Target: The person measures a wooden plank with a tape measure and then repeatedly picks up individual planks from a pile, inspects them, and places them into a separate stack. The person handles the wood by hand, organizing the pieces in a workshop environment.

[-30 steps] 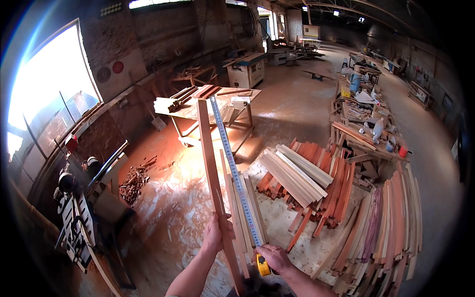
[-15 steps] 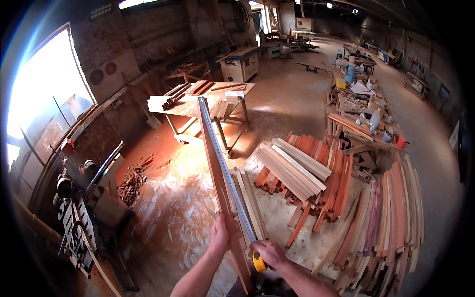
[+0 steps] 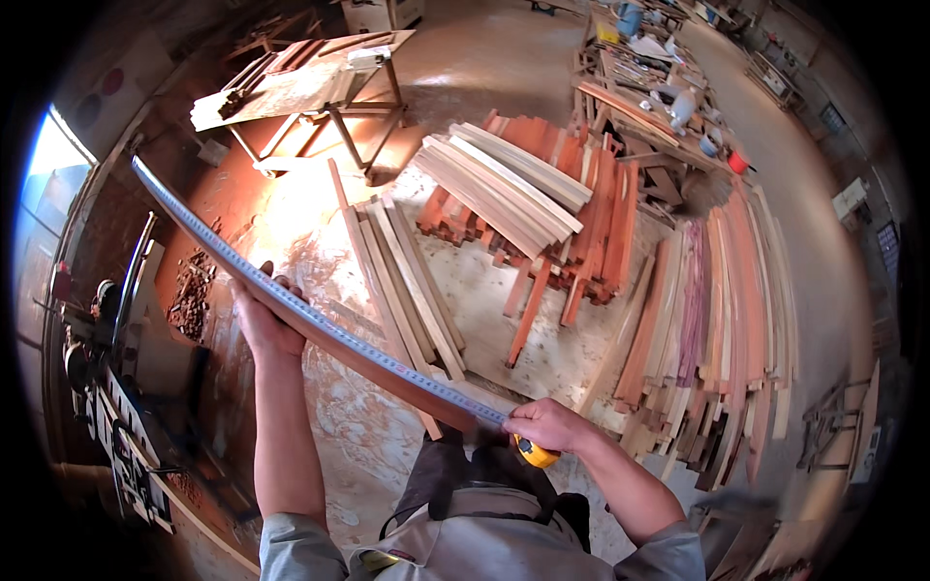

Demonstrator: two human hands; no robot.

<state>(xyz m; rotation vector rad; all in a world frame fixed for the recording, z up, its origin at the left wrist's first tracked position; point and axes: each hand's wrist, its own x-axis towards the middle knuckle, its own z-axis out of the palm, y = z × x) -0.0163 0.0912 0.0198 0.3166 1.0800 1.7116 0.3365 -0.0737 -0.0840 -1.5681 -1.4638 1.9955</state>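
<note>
A long reddish-brown wooden board (image 3: 417, 400) slants across my front, its far end raised at the left and its near end by my waist. Along its upper edge runs the drawn-out blade of a tape measure (image 3: 402, 371). My left hand (image 3: 268, 321) is closed round the board from below, partway along it. At the near end my right hand (image 3: 552, 426) grips the tape measure's yellow case (image 3: 535, 452), with the thumb at the blade by the case mouth. Part of the case is hidden behind that hand.
Pale strips (image 3: 412, 281) lie on the floor just beyond the board. Stacked red and pale lumber (image 3: 523, 189) is farther off, with more strips (image 3: 717, 300) at the right. A wooden table (image 3: 329, 82) stands at the far left, a cluttered bench (image 3: 639, 73) at the far right, and machinery (image 3: 126, 426) at the left.
The board has swung from pointing ahead to slanting left, with the tape still along it. My left hand has moved left and up; my right hand has shifted slightly right and up. The view has tilted down.
</note>
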